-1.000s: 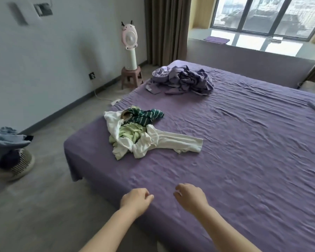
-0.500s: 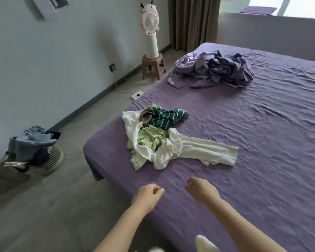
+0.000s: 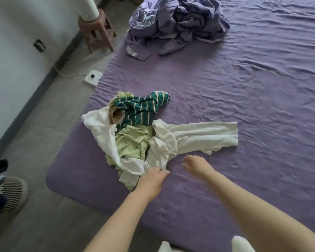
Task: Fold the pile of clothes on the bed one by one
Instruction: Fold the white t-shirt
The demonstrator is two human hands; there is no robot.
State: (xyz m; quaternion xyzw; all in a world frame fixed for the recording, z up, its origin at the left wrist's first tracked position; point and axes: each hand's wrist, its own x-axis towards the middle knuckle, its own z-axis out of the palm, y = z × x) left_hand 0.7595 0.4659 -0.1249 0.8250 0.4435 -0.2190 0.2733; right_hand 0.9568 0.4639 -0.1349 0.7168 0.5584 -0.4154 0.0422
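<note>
At the near left corner of the bed (image 3: 244, 99), the pile of clothes (image 3: 135, 135) lies tangled. The left hand (image 3: 151, 179) touches the white garment (image 3: 198, 135) with loose fingers, gripping nothing. The right hand (image 3: 195, 165) hovers loosely curled, empty. Risk: lifting the white garment may drag the green shirt (image 3: 131, 144) and striped top (image 3: 142, 110) off the edge.

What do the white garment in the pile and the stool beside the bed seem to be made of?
White garment: soft matte fabric, perhaps cotton knit; it folds and drapes limply. Stool: probably moulded plastic, as it is one even dull pink; painted wood cannot be excluded.
</note>
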